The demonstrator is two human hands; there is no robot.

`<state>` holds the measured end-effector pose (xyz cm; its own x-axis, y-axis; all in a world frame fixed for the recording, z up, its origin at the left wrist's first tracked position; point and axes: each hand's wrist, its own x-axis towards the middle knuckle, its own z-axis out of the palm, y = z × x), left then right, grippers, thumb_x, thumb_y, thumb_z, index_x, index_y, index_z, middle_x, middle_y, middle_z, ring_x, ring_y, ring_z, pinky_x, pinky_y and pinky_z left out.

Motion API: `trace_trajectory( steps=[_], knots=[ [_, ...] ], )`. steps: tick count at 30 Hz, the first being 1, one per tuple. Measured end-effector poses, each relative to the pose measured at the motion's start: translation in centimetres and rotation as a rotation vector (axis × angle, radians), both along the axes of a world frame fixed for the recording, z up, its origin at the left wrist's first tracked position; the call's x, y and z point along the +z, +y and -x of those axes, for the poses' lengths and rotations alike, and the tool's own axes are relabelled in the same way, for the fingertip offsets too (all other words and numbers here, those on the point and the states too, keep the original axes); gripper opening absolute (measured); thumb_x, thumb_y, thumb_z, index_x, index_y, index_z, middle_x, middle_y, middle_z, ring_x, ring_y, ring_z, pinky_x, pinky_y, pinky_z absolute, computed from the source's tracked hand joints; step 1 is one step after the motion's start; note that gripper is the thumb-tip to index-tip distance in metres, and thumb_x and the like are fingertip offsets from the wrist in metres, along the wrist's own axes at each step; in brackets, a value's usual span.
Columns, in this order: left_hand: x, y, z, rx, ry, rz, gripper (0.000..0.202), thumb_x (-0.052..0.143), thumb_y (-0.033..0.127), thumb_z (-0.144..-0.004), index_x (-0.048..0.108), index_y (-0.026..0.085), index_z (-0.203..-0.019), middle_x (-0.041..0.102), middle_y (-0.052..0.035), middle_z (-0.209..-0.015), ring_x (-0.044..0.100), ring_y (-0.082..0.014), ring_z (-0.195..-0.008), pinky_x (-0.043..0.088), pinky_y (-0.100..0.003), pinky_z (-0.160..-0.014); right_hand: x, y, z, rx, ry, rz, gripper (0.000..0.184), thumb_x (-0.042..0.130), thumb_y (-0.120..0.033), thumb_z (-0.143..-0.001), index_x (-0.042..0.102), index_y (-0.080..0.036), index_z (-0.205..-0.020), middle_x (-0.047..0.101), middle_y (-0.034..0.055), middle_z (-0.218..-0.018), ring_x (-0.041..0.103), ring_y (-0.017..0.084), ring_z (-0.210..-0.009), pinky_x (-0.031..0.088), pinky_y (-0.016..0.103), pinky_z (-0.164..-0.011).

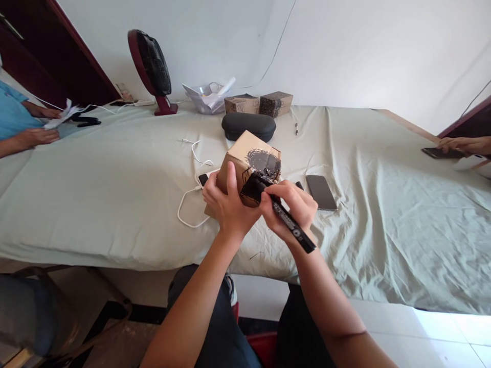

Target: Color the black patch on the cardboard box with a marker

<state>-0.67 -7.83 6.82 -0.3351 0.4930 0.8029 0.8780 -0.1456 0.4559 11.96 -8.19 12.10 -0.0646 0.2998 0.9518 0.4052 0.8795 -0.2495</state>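
Note:
A brown cardboard box (247, 145) is tilted up above the cloth-covered table, with dark scribbles over its top and near side. My left hand (230, 204) grips the box from the left, thumb up along its side. Pinched in my right hand (293, 204) is a black marker (292, 227), its tip end against the blackened side of the box. The exact tip is hidden in the dark patch. Just right of that hand lies a dark phone (321, 192). A white cable (182, 207) runs out on the left of the box.
Behind the box lies a black zip case (248, 126). Two scribbled cardboard boxes (241, 104), a plastic basket (209, 102) of papers and a fan (155, 71) stand along the wall. A person's hands (38, 135) hold paper at left; another person's hand (466, 144) touches a phone at right.

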Motion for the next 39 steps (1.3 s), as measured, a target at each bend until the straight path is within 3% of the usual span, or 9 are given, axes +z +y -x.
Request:
trace_trajectory(
  steps=[3, 9, 14, 21, 30, 39],
  knots=[
    [-0.2, 0.0, -0.1, -0.020, 0.059, -0.045, 0.100, 0.076, 0.063, -0.075, 0.047, 0.014, -0.157, 0.040, -0.0237, -0.145, 0.042, -0.0431, -0.134, 0.035, -0.060, -0.116, 0.9, -0.1, -1.1, -0.026, 0.061, 0.042, 0.010, 0.069, -0.016, -0.091, 0.064, -0.025, -0.091, 0.064, -0.0041, -0.071, 0.055, 0.010, -0.055, 0.047, 0.025, -0.054],
    [-0.5, 0.2, 0.7, -0.101, 0.112, -0.020, 0.109, 0.084, 0.053, -0.065, 0.042, 0.017, -0.158, 0.037, -0.0230, -0.147, 0.040, -0.0441, -0.136, 0.036, -0.061, -0.116, 2.0, -0.3, -2.3, 0.025, 0.103, 0.330, 0.010, 0.069, -0.020, -0.088, 0.066, -0.023, -0.080, 0.068, -0.0045, -0.066, 0.061, 0.011, -0.054, 0.049, 0.024, -0.053],
    [-0.8, 0.7, 1.5, -0.220, 0.163, -0.101, 0.113, 0.085, 0.046, -0.061, 0.038, 0.018, -0.160, 0.034, -0.0218, -0.146, 0.040, -0.0438, -0.136, 0.037, -0.060, -0.116, 1.7, 0.6, -2.6, 0.073, 0.201, 0.440, 0.010, 0.068, -0.019, -0.089, 0.066, -0.022, -0.079, 0.067, -0.0045, -0.066, 0.060, 0.010, -0.055, 0.048, 0.023, -0.053],
    [-1.1, 0.7, 2.0, -0.276, 0.212, -0.095, 0.124, 0.090, 0.047, -0.059, 0.028, 0.019, -0.164, 0.032, -0.0225, -0.148, 0.038, -0.0460, -0.140, 0.036, -0.062, -0.117, 1.1, 2.9, -4.0, 0.082, 0.334, 0.599, 0.014, 0.067, -0.021, -0.086, 0.064, -0.020, -0.072, 0.060, -0.0051, -0.058, 0.049, 0.008, -0.051, 0.040, 0.022, -0.049],
    [-1.1, 0.9, 2.8, -0.413, 0.227, -0.201, 0.128, 0.090, 0.046, -0.057, 0.025, 0.021, -0.166, 0.034, -0.0211, -0.148, 0.041, -0.0448, -0.139, 0.040, -0.061, -0.116, 0.4, 4.1, -5.0, 0.076, 0.482, 0.665, 0.015, 0.067, -0.020, -0.083, 0.062, -0.020, -0.069, 0.056, -0.0059, -0.054, 0.045, 0.008, -0.046, 0.034, 0.022, -0.046],
    [-1.5, 1.0, 2.7, -0.397, 0.242, -0.163, 0.132, 0.090, 0.053, -0.057, 0.020, 0.022, -0.165, 0.033, -0.0220, -0.149, 0.039, -0.0460, -0.140, 0.038, -0.062, -0.116, 0.3, 4.5, -6.2, 0.080, 0.487, 0.610, 0.019, 0.061, -0.013, -0.078, 0.054, -0.021, -0.062, 0.047, -0.0064, -0.053, 0.038, 0.008, -0.047, 0.029, 0.023, -0.046]
  ],
)
